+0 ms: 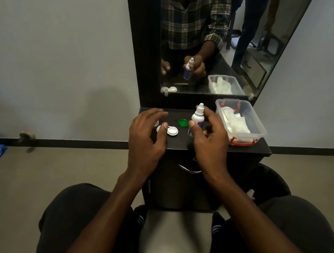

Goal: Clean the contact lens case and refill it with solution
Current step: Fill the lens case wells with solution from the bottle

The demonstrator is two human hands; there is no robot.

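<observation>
right hand [206, 135] gripping white solution bottle [198, 117], white lens case [171, 130] open

Bare forearms, no sleeves below the elbow, no rings, watch or bands on the left hand [145, 136] or right hand [209, 141]. Plain dark grey soft-fabric trousers [73, 219] over both legs. Black socks with three white stripes [218, 229] on the feet. In the mirror, checked shirt in dark blue, white and yellow [189, 18], cuff rolled up.

white bottle [197, 117], green cap [183, 123], white case [172, 130], black countertop [214, 148]
</observation>
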